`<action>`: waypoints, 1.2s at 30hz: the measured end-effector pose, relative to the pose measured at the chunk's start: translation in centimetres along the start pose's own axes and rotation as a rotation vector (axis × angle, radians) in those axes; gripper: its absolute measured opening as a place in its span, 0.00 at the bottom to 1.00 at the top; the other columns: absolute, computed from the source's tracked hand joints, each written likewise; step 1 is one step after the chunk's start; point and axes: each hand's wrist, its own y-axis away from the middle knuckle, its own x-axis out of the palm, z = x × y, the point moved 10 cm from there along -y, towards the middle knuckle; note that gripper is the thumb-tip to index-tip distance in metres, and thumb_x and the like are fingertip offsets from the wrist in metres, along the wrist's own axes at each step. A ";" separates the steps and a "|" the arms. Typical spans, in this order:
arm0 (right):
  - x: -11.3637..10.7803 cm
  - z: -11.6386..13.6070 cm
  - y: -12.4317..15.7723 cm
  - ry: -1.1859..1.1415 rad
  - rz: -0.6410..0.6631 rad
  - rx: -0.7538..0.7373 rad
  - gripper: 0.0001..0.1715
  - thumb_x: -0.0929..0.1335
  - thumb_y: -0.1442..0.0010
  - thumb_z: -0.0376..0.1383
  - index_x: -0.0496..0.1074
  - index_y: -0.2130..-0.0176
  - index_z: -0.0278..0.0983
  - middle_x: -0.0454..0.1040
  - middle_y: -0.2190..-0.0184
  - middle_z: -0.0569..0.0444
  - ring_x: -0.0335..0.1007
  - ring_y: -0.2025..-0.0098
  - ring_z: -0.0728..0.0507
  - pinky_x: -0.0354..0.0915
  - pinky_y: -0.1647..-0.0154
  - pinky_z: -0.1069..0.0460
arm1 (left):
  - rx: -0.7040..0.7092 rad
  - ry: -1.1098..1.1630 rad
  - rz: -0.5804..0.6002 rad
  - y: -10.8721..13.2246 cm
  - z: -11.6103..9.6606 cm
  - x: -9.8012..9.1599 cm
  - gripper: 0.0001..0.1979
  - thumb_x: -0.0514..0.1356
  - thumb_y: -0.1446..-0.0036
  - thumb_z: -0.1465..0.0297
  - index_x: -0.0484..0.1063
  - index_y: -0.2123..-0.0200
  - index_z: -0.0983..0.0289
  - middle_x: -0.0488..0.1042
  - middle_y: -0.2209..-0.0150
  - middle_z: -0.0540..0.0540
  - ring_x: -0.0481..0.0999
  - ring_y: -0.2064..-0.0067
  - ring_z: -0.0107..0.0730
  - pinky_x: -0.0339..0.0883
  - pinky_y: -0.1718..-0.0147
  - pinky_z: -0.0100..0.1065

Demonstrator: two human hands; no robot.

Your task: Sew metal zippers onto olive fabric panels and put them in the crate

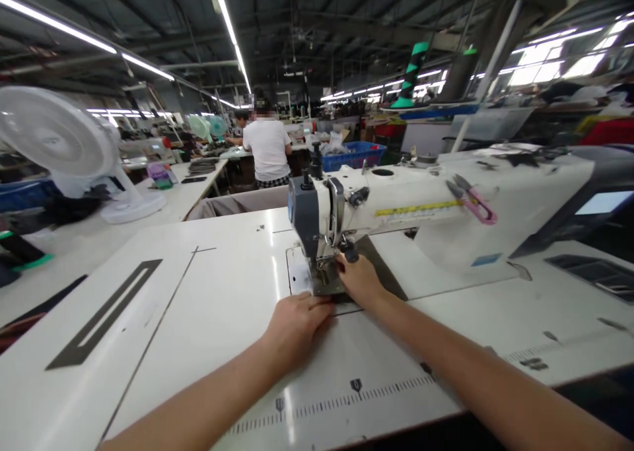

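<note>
A white and dark grey sewing machine [317, 220] stands on the white table. Under its presser foot [323, 273] lies a dark olive fabric piece [384, 266], which spreads out to the right behind my wrist. My left hand [297, 325] rests in front of the needle area, fingers stretched out flat at the near edge of the fabric. Beside the presser foot, my right hand [360, 279] is closed, its fingertips curled in close to the needle. What those fingertips hold, if anything, is hidden.
A dark slotted strip [106, 312] lies on the table's left. Pink-handled snips [473, 200] sit against the machine arm, above a yellow tape measure [416, 208]. A white fan [64, 140] stands at back left. Ahead are a person in a white shirt [267, 148] and a blue crate [354, 157].
</note>
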 end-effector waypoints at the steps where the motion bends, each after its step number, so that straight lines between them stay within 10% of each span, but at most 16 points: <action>1: -0.3 0.2 0.8 -0.019 -0.015 -0.047 0.13 0.60 0.43 0.29 0.73 0.67 0.33 0.74 0.68 0.46 0.71 0.63 0.41 0.64 0.64 0.50 | -0.019 0.020 -0.010 0.5 0.0 -0.5 0.09 0.52 0.40 0.72 0.71 0.68 0.64 0.74 0.69 0.53 0.74 0.69 0.31 0.71 0.69 0.32; 6: -2.1 3.0 6.5 -0.190 -0.128 -0.476 0.12 0.63 0.42 0.29 0.72 0.59 0.35 0.72 0.56 0.47 0.65 0.51 0.43 0.61 0.49 0.47 | -0.192 -0.028 -0.075 1.5 2.0 -2.0 0.12 0.58 0.45 0.66 0.66 0.58 0.65 0.72 0.60 0.59 0.74 0.61 0.38 0.73 0.64 0.38; 9: -2.2 4.4 8.6 -0.220 -0.115 -0.659 0.15 0.60 0.39 0.28 0.71 0.56 0.35 0.72 0.55 0.47 0.65 0.50 0.43 0.59 0.45 0.46 | -0.067 -0.029 -0.001 0.8 1.7 -0.6 0.14 0.54 0.42 0.72 0.64 0.52 0.66 0.70 0.52 0.62 0.71 0.51 0.39 0.70 0.55 0.40; 16: -2.3 4.9 7.9 -0.180 -0.104 -0.667 0.15 0.58 0.39 0.27 0.72 0.67 0.33 0.74 0.64 0.49 0.68 0.57 0.44 0.63 0.49 0.49 | 0.161 -0.229 -0.016 0.1 -0.4 0.0 0.15 0.44 0.38 0.77 0.69 0.58 0.71 0.74 0.57 0.64 0.76 0.57 0.39 0.74 0.60 0.38; 36: -2.6 4.2 4.6 -0.257 -0.198 -0.696 0.13 0.59 0.42 0.25 0.70 0.70 0.34 0.73 0.67 0.50 0.68 0.64 0.45 0.66 0.57 0.51 | 0.010 -0.351 0.129 -2.2 3.5 2.7 0.09 0.50 0.43 0.79 0.69 0.65 0.67 0.72 0.69 0.58 0.72 0.75 0.32 0.71 0.77 0.32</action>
